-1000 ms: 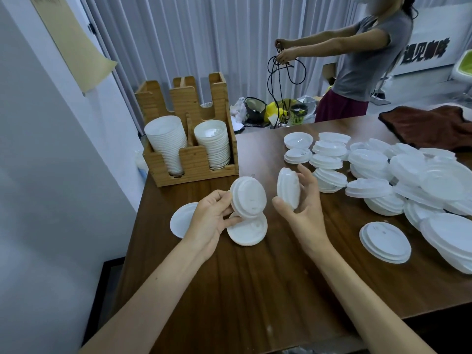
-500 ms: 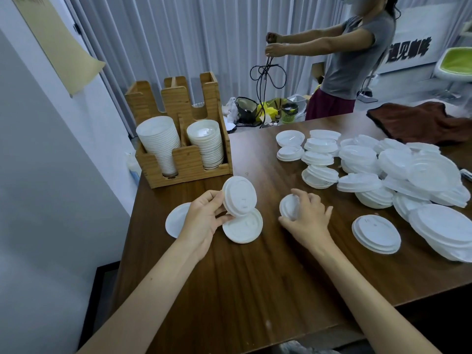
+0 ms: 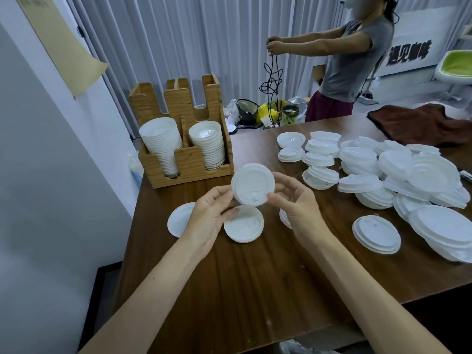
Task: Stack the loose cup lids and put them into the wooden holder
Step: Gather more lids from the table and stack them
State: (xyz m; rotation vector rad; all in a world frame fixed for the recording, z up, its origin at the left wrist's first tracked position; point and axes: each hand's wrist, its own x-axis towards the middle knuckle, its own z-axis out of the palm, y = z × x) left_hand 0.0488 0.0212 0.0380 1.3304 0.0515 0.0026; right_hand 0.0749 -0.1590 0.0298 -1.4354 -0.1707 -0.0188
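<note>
Both hands are gripping one white lid (image 3: pixel 252 185) at frame centre, above the table (image 3: pixel 255 290): left hand (image 3: pixel 212 218) pinching its left rim, right hand (image 3: pixel 298 203) its right rim. Wooden holder (image 3: pixel 184 162) is sitting upper left, loose lids (image 3: pixel 383 175) lying at right.

White lids (image 3: pixel 398 172) cover the right of a dark brown, grained table (image 3: pixel 255 290). The far-left holder (image 3: pixel 189 162) is pale honey wood with fine stripes. Far right lies a reddish-brown cloth (image 3: pixel 421 123); the curtain (image 3: pixel 191 34) is white.
</note>
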